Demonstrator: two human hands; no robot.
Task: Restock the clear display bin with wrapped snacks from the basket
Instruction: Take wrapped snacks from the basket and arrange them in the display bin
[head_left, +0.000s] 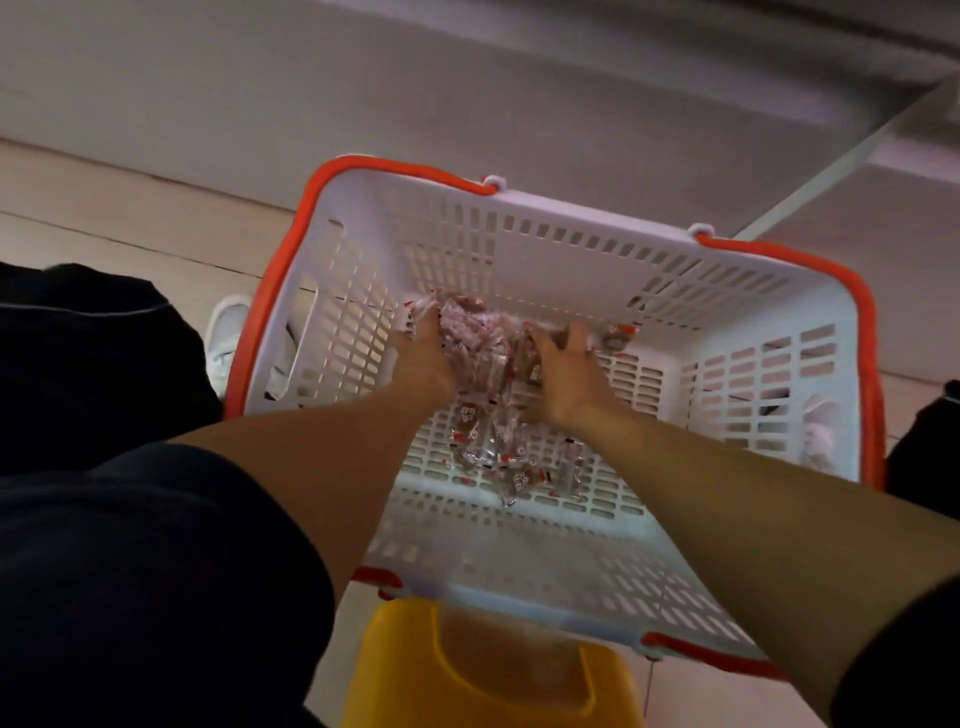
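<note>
Head view, left hand (418, 358) and right hand (563, 376) gripping wrapped snacks (483, 338) mid-basket (519, 208), walls well apart

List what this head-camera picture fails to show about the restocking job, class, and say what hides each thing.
- Clear display bin: outside the frame, head view.
- Fingertips of the left hand and right hand: buried in the wrapped snacks, so each grip is unclear.
- Print on the wrappers: too small and blurred.
- Yellow stool: partly covered by the basket and cut off by the bottom edge.
</note>
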